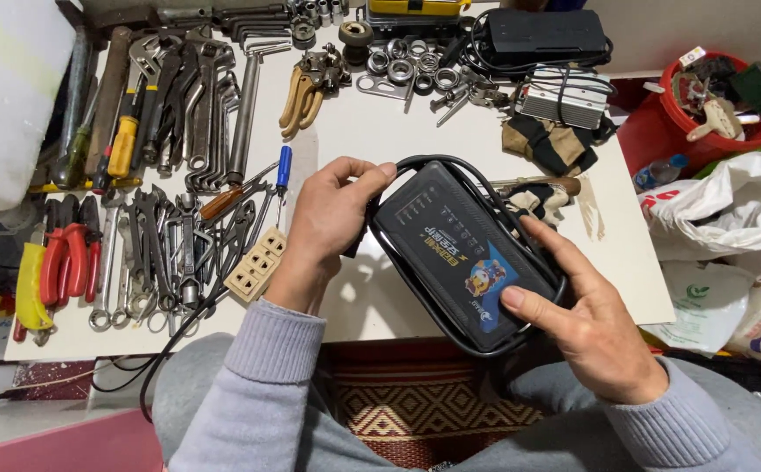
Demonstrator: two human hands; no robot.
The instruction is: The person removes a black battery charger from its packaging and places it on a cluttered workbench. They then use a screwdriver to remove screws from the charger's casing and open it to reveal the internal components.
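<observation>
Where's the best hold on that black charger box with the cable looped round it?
Probably by the short ends of the black charger box, as the left hand and right hand hold it now. Come from the sides; the black cable hugs the edges, so pinch cable and casing together.

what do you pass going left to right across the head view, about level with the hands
Red-handled pliers → row of wrenches → beige socket block → left hand → black charger box wrapped in its cable → right hand → white plastic bag.
</observation>
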